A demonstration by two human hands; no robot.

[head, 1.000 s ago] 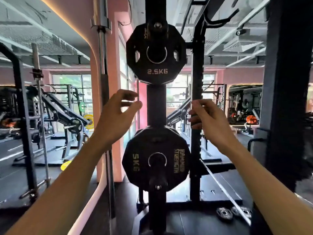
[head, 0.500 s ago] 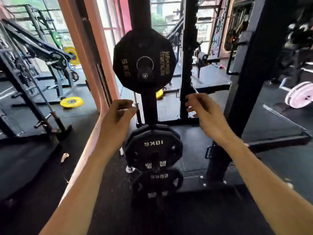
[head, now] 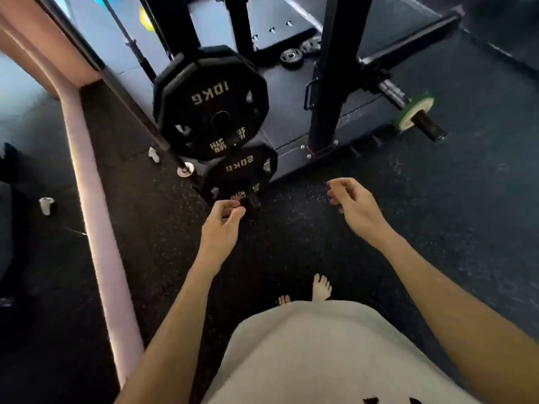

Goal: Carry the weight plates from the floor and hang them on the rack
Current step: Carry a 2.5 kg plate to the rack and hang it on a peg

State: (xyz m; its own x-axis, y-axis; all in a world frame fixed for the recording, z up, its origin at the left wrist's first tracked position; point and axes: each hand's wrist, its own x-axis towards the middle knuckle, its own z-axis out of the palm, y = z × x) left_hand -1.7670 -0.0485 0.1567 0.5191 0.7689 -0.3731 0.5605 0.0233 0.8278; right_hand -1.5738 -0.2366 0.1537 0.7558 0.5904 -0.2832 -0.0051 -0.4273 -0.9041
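Black rubber coats the 10 kg plate [head: 210,104], which hangs on a peg of the rack [head: 335,68] at about eleven o'clock from my hands. Just below it, toward six o'clock, a second black plate marked 20 kg [head: 243,173] sits low on the same post, its upper edge tucked behind the bigger one's bottom edge. Two small dark plates [head: 291,57] lie flat on the platform at twelve o'clock, between the rack's uprights.

My left hand [head: 223,225] hovers right in front of the lower plate's bottom edge; its fingers hang loosely curled with the thumb near the forefinger, and it holds nothing. I cannot tell whether the fingertips brush the plate. My right hand [head: 354,208] floats at three o'clock from the left one, well clear of both plates, fingers relaxed and bent, also carrying nothing.

A barbell end with a green plate [head: 412,110] rests at two o'clock, beside the rack's base. A thin bar [head: 140,91] slants down past the 10 kg plate to a pale disc on the speckled floor [head: 437,228]. At nine o'clock a pink wall edge [head: 96,214] runs along, with a small white cup-like object [head: 46,205] beyond it. Bare toes [head: 320,287] show at six o'clock above my pale shirt [head: 320,360].
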